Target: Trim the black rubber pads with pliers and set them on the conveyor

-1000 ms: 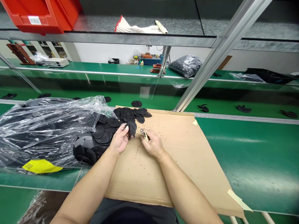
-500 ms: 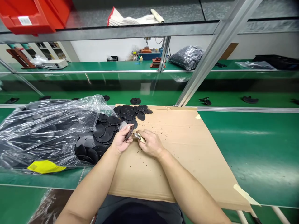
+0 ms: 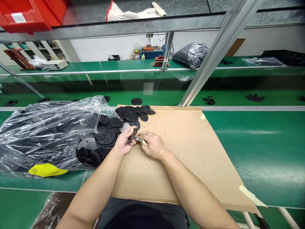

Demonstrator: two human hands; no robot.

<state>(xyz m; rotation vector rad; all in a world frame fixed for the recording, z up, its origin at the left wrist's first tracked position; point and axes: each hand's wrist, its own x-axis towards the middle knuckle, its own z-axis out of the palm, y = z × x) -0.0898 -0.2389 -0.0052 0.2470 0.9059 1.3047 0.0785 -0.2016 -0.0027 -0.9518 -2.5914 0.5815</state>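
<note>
My left hand [image 3: 124,142] is closed on a black plastic disc [image 3: 132,135], held tilted above the cardboard; I cannot tell if it is one disc or several stacked. My right hand [image 3: 154,145] grips a pair of nippers [image 3: 140,139] with pale handles, their metal jaws at the disc's edge. Small black bits lie scattered on the cardboard sheet [image 3: 190,152] around both hands. Left of my left hand, a heap of black discs [image 3: 107,135] spills from a clear plastic bag [image 3: 54,127]. More loose discs [image 3: 133,113] lie at the cardboard's far edge.
A slanted metal post [image 3: 207,63] rises behind the cardboard. Overhead, a shelf carries a red bin [image 3: 35,19] and a white glove [image 3: 133,14]. Single black pieces sit along the green belt [image 3: 162,100]. A yellow label [image 3: 47,170] lies on the bag.
The nippers' jaws have moved left and now meet the disc's edge, where a small gap showed before. The view has shifted slightly; both hands keep their hold.
</note>
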